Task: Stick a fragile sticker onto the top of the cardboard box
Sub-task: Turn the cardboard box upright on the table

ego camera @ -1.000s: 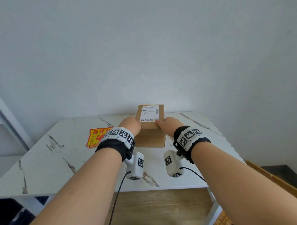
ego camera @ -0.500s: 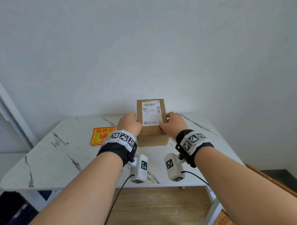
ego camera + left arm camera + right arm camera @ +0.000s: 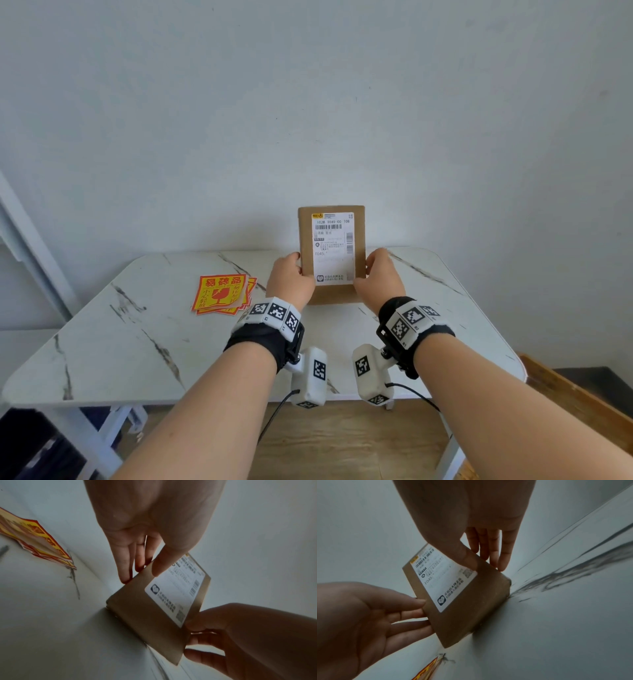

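A brown cardboard box (image 3: 334,293) with a white shipping label stands tilted up on its lower edge at the back of the marble table (image 3: 137,342), label face toward me. My left hand (image 3: 289,277) pinches its left side and my right hand (image 3: 378,274) its right side. In the left wrist view the left hand (image 3: 145,534) has its thumb on the box (image 3: 145,612) front, fingers behind. The right wrist view shows the same grip for the right hand (image 3: 471,520) on the box (image 3: 471,601). A stack of red-and-yellow fragile stickers (image 3: 221,291) lies left of the box.
A pale wall rises right behind the table's back edge. A white slanted frame (image 3: 30,246) stands at the far left. A wooden piece (image 3: 565,394) sits beyond the table's right corner, over a wood floor.
The box has been tipped up from lying flat to standing on its lower edge, its label face turned toward me. Both hands rose with it, keeping their hold on its sides.
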`<state>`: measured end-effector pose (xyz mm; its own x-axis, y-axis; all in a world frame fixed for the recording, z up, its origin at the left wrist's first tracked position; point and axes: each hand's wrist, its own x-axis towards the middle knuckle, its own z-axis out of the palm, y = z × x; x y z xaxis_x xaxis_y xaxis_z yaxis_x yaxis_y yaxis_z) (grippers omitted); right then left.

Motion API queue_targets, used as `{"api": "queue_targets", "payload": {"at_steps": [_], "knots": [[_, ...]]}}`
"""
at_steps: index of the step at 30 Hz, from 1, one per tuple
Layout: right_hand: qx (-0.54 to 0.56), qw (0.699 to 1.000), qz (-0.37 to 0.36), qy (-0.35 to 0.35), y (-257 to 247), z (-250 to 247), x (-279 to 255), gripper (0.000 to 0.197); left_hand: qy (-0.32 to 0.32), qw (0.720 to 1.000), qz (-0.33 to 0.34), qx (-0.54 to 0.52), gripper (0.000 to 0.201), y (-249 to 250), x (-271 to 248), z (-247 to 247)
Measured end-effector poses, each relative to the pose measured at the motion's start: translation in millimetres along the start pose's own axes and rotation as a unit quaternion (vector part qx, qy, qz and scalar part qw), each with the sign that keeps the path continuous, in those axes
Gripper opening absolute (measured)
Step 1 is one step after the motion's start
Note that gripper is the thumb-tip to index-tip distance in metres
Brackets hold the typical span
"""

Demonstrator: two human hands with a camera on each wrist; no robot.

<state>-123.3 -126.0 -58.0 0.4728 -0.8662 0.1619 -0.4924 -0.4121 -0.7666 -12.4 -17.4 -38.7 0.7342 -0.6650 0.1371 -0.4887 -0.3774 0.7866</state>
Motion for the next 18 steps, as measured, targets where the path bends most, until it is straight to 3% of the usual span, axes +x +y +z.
{"api": "queue_targets", "payload": {"at_steps": [5, 9, 12, 15, 18], "knots": [[-0.047, 0.997, 0.04, -0.036, 4, 4, -3, 0.015, -0.091, 0.992, -0.021, 0.08, 0.033, -10, 3, 5], [-0.049, 0.997, 0.055, -0.018, 0, 2, -11, 0.026, -0.125, 0.981, -0.035, 0.146, 0.036, -13, 7, 9], [-0.047, 0.998, 0.03, 0.021, -13, -8, -16, 0.021, -0.116, 0.978, -0.04, 0.171, 0.041, -7, 8, -1], [-0.048, 0.997, -0.032, 0.042, -31, -15, -22, 0.004, -0.087, 0.981, -0.048, 0.168, 0.052, -7, 12, -23], [-0.028, 0.995, -0.085, 0.042, -52, -11, -30, 0.012, -0.057, 0.985, -0.064, 0.15, 0.053, -19, 16, -50]]}}
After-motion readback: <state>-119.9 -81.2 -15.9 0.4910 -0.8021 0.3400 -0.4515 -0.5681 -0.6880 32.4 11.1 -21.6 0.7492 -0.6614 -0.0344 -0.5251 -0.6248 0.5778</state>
